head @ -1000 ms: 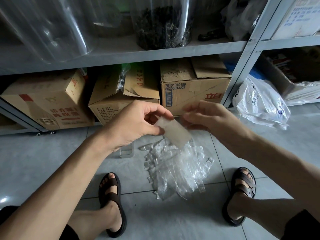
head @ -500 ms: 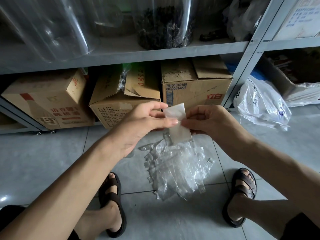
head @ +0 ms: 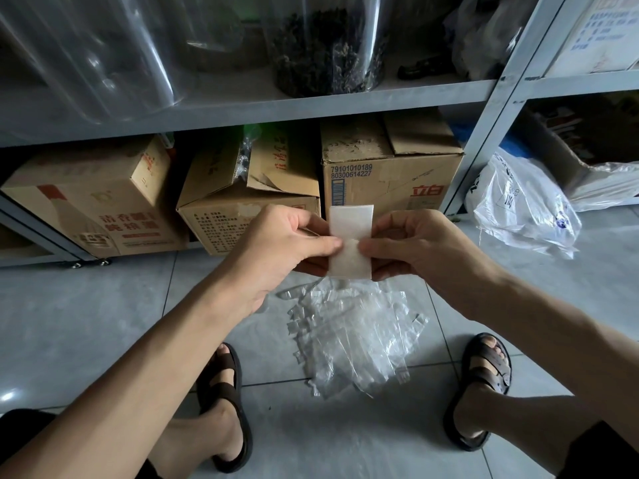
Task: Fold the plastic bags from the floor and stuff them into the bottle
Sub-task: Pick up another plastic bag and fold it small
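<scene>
The left hand (head: 276,243) and right hand (head: 411,243) pinch opposite edges of the small milky rectangular plastic bag (head: 351,233), grips clamped mid-height, probably to crease it, above the heap of clear bags (head: 352,333) on the floor (head: 103,323).

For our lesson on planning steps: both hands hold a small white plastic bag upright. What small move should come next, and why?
Probably fold the small white rectangular plastic bag in half, top edge down. The left hand and right hand pinch it at mid-height, thumbs nearly meeting, and it is flat.
</scene>
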Demonstrator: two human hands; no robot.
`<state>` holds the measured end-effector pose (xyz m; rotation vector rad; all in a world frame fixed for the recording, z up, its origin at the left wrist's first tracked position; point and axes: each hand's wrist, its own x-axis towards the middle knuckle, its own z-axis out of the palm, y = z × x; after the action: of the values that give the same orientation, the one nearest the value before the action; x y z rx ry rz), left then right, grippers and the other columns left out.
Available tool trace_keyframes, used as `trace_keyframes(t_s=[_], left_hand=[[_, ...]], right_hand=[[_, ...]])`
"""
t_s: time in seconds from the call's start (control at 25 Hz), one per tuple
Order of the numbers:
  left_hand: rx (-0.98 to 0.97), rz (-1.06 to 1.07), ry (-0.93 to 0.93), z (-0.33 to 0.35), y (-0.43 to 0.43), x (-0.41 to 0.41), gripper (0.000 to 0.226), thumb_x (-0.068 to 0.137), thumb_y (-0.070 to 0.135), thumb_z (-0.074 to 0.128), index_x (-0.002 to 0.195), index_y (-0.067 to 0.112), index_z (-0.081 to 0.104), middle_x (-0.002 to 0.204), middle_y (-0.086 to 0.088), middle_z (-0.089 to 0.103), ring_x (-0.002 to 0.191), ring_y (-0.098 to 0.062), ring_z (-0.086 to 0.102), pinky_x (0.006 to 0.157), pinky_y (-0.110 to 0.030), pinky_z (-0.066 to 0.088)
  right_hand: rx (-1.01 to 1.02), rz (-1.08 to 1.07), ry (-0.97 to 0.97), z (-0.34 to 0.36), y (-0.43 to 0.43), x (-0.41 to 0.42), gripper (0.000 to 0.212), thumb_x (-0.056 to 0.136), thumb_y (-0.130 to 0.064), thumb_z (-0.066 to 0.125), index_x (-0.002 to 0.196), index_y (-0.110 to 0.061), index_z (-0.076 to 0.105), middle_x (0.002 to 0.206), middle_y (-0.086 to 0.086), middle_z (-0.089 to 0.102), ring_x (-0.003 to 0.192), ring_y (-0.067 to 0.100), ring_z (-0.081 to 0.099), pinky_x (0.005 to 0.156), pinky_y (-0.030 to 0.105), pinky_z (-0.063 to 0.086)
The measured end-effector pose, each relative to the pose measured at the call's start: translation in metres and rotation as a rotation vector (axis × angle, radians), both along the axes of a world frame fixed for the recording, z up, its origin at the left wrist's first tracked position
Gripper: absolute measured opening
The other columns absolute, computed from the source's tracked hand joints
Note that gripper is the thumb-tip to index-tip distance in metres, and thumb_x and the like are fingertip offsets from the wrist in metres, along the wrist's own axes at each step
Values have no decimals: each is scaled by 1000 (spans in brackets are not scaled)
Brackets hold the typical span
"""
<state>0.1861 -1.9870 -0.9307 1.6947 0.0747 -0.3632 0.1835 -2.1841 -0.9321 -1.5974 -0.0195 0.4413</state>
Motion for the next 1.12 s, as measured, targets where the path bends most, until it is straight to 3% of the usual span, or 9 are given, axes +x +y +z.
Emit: trace_keyframes(t_s=[0.16,0.44,0.56,0.72,0.92,1.12], left_hand=[[-37,50,2,4,0,1,17,75,-2,79,70,13,72,76,-13,73,68,-22,71,62,-32,62],[-204,71,29,10,-4,-2,20,69,3,77,86,13,74,76,-5,72,61,-11,67,51,-24,56],[-287,45,47,14,-6,-4,14,63,6,71,73,14,77,70,-3,70,56,-8,65,46,-20,54],[-317,-11,33,15,-5,-5,14,71,6,65,68,12,78,67,-3,69,56,-9,65,49,-21,57],[-249,-61,-22,14,-2,-5,33,92,-10,50,76,6,73,67,-2,69,62,-9,67,55,-23,59],[-206,-64,-65,14,-3,-6,27,91,-11,51,80,2,71,69,-4,69,65,-10,65,61,-23,59]], right_hand=[[72,-42,19,1,0,2,7,77,-2,74,81,-4,68,75,13,71,66,21,68,60,24,58],[291,-10,90,4,-3,5,8,72,-5,72,73,-13,72,72,8,69,62,18,66,57,24,59],[366,16,101,5,-4,5,12,74,-6,67,71,-15,74,70,7,66,59,14,64,53,20,56],[389,35,92,3,-6,5,12,75,-7,64,72,-14,74,73,8,65,62,14,64,56,20,57],[338,79,11,2,-6,5,15,78,-6,62,72,-14,74,75,8,66,67,15,64,63,23,58],[296,67,-15,0,-5,5,31,90,7,53,73,-10,72,73,8,64,67,16,63,63,24,58]])
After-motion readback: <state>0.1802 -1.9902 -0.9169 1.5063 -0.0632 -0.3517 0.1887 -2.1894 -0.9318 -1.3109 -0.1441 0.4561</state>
